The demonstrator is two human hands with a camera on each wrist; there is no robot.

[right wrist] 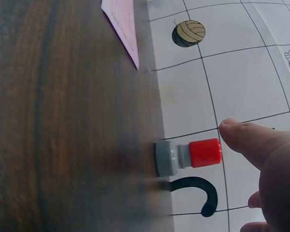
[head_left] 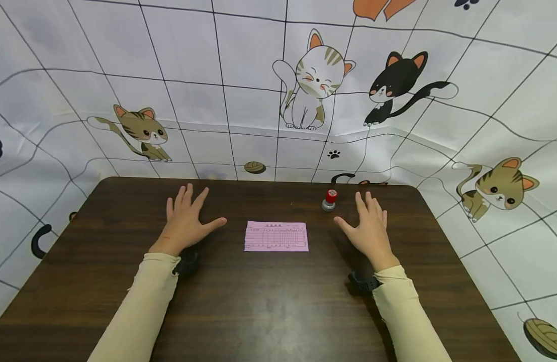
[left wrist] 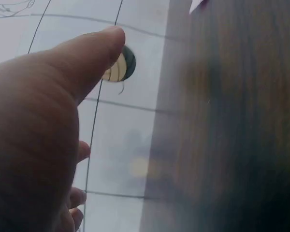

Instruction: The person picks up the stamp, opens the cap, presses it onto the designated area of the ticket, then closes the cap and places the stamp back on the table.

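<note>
A pink printed form slip (head_left: 276,236) lies flat near the middle of the table, its ruled grid facing up. Behind it and to the right stands a small stamp (head_left: 329,200) with a red top and a grey base, upright on the wood. My left hand (head_left: 184,221), fingers spread, is left of the slip and touches neither object. On the other side, my right hand (head_left: 368,229) is spread too, just right of the stamp and apart from it. In the right wrist view the thumb (right wrist: 241,137) appears near the stamp's red cap (right wrist: 206,152).
The dark wooden table (head_left: 269,306) ends at a white sheet (head_left: 247,60) with black grid lines and cartoon cats, which hangs behind and at both sides. A dark band (head_left: 363,282) sits at the right wrist, and another dark device (head_left: 188,262) at the left.
</note>
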